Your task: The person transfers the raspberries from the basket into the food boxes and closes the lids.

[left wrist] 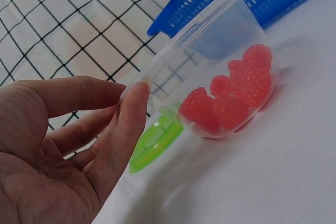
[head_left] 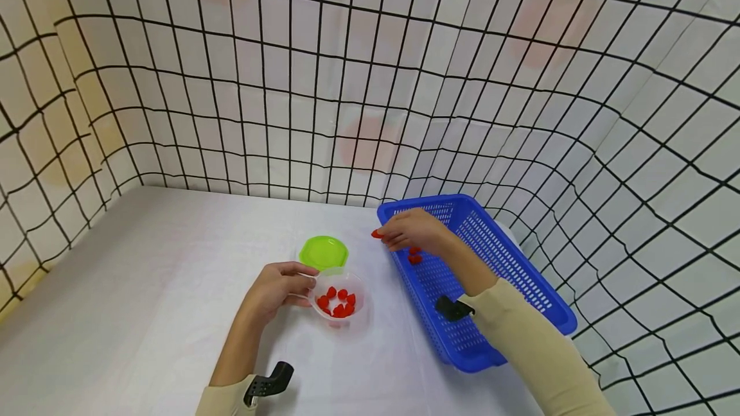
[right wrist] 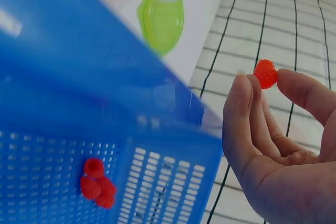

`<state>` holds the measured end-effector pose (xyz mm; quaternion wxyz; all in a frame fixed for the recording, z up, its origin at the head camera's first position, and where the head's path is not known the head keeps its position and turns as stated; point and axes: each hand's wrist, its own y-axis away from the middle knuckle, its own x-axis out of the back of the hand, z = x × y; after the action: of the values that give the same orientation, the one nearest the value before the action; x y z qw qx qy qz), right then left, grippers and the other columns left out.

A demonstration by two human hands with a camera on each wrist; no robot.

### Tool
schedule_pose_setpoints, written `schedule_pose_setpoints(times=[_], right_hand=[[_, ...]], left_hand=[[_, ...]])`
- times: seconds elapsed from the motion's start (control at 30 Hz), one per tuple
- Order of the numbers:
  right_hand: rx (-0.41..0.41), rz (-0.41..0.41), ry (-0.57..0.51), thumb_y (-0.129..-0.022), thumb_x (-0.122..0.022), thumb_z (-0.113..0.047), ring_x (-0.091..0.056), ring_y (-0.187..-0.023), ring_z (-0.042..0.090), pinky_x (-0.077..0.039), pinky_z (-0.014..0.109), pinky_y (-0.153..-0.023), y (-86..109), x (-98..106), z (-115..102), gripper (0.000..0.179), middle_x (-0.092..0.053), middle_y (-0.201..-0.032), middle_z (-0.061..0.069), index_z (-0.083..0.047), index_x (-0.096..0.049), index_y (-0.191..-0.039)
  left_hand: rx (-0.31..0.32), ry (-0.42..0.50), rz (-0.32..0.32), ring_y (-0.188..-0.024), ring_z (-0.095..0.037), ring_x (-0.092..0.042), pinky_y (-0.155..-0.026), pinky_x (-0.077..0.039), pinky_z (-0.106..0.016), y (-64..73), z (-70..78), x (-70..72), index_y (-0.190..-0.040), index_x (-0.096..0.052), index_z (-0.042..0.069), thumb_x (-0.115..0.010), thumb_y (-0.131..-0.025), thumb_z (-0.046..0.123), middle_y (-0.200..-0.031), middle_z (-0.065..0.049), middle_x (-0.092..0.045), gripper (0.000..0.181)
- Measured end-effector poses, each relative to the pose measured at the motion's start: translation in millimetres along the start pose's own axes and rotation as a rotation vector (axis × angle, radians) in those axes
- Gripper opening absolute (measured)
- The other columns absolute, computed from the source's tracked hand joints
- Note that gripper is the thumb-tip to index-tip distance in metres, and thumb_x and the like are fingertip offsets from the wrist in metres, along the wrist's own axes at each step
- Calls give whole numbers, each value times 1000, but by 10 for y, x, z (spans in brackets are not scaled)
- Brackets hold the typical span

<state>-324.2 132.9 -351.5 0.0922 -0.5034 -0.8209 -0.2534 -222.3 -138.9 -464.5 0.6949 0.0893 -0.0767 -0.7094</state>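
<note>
My left hand [head_left: 281,287] pinches the rim of a small clear plastic container [head_left: 360,287] between thumb and fingers. Several raspberries [left wrist: 231,95] lie on its bottom, and in the left wrist view it stands on the white cloth. Up over the left rim of the blue basket [head_left: 433,348], my right hand [head_left: 417,231] pinches a single raspberry [right wrist: 266,74] between its fingertips. Inside the basket, a small cluster of raspberries [right wrist: 98,183] rests on the perforated floor. The bright green lid [head_left: 324,253] lies just behind the container.
A white cloth [head_left: 173,275] covers the table. Black wire mesh [head_left: 324,82] rises at the back and along both sides, with pale sheeting behind it. The basket's far corner sits close to the mesh. Black wrist straps [head_left: 269,385] sit at both cuffs.
</note>
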Motion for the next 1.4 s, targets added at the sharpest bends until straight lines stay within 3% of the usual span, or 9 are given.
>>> schedule_pose_setpoints(times=[0.17, 0.33, 0.57, 0.9, 1.13, 1.4], right_hand=[[25, -82, 39, -95, -70, -15, -74, -81, 22, -63, 38, -85, -6, -178, -7, 24, -74, -98, 15, 4, -73, -108], [-11, -170, 95, -92, -72, -18, -74, -88, 28, -64, 36, -83, -15, -355, 4, 22, -76, -103, 15, 1, -74, -104], [-63, -283, 150, -92, -69, -16, -70, -102, 40, -63, 35, -83, -20, -521, 16, 22, -72, -113, 24, 1, -74, -105], [-104, -310, 145, -91, -72, -15, -73, -94, 35, -64, 33, -78, -43, -689, 98, 20, -74, -104, 22, 1, -75, -103], [-111, -305, 177, -90, -73, -14, -73, -88, 29, -64, 34, -81, -41, -729, 100, 20, -73, -105, 23, 0, -76, -104], [-116, -319, 184, -90, -72, -15, -72, -96, 34, -63, 35, -84, -36, -725, 102, 21, -73, -108, 23, -1, -76, -105]], left_hand=[[0, 6, 1, -74, -21, -67, -68, -64, -32, 1, -2, 7, -114, -71, -5, -68, -92, 9, -96, -15, -72, 26], [-1, 11, -7, -73, -22, -67, -68, -64, -32, -16, -13, 11, -114, -71, -5, -68, -92, 9, -94, -14, -72, 26], [-1, 20, -17, -73, -22, -67, -67, -64, -33, -35, -23, 11, -115, -70, -5, -67, -92, 9, -97, -16, -72, 27], [-1, 33, -28, -74, -21, -66, -66, -64, -33, -35, -41, 10, -114, -70, -7, -65, -91, 7, -95, -17, -72, 27], [1, 27, -26, -73, -21, -65, -67, -64, -32, -34, -27, 15, -115, -70, -7, -66, -91, 7, -94, -15, -72, 27], [-3, 20, -23, -75, -21, -66, -67, -64, -31, -34, -31, 17, -115, -70, -6, -66, -92, 8, -95, -14, -72, 28]])
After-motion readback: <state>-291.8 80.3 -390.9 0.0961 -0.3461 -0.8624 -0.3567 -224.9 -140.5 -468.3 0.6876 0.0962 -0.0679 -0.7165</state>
